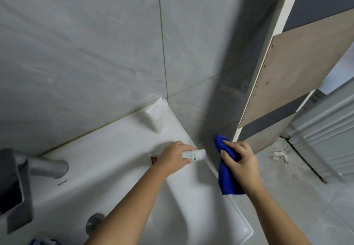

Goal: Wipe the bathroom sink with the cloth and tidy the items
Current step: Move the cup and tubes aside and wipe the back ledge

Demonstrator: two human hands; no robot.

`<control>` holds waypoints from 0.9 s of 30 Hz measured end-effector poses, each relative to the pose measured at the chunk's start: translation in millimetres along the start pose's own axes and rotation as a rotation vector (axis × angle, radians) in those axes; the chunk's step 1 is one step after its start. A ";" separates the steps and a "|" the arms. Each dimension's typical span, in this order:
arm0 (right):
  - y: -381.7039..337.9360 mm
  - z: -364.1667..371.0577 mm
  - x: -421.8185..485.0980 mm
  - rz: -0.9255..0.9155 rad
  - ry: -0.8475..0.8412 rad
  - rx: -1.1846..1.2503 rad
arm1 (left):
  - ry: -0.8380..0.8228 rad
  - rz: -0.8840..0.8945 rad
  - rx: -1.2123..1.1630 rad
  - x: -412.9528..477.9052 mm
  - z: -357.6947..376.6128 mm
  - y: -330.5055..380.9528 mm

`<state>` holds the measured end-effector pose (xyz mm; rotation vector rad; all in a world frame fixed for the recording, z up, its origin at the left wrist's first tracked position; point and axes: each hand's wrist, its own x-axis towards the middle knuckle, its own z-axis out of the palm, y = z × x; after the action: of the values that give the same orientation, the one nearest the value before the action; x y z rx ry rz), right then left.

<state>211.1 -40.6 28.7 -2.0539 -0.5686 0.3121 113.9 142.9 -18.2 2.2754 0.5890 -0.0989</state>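
Grey marbled wall tiles [76, 43] meet at a dark grout line [162, 34]. Right of them a pale wooden board [297, 72] adjoins a white frame [278, 15]. A ribbed grey panel [321, 139] borders the grey floor [287, 197], near white debris [278, 155].

Two tubes [156, 117] [195, 154], perhaps three; one cloth [227, 177]

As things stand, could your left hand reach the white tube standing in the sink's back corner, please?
Probably yes: bare sink ledge lies between the left hand and the white tube. But that hand already grips a small bottle, so taking the tube looks awkward.
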 end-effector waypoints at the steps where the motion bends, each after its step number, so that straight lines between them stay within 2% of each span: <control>1: 3.4 -1.6 4.1 0.001 -0.001 0.002 | -0.001 -0.004 0.002 3.4 2.4 0.0; 4: 10.0 -3.8 13.9 0.006 -0.027 0.010 | 0.020 0.017 0.025 11.4 5.0 1.2; 10: 13.2 0.3 21.7 -0.039 -0.107 0.006 | 0.076 0.053 0.218 16.2 3.3 -2.4; 13: 11.3 2.0 19.7 -0.070 -0.137 0.006 | 0.153 0.057 0.190 7.8 4.1 -1.5; 15: 6.6 4.3 16.9 -0.100 -0.163 0.008 | 0.279 0.035 0.082 -4.7 3.3 -2.4; 17: -0.4 11.0 11.1 -0.138 -0.220 -0.007 | 0.416 -0.004 -0.050 -26.4 1.6 -6.6; 20: -14.1 31.2 -3.4 -0.187 -0.315 0.004 | 0.590 -0.072 -0.104 -78.7 2.2 -21.3; 23: -28.8 59.5 -22.7 -0.219 -0.433 0.029 | 0.678 -0.193 -0.110 -142.1 6.2 -48.9; 27: -47.8 98.8 -54.9 -0.263 -0.599 0.045 | 0.762 -0.442 -0.210 -220.7 11.0 -86.7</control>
<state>108.1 25.2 18.0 -1.8012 -1.1679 0.7830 -119.7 102.5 -29.3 1.8948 1.4133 0.6113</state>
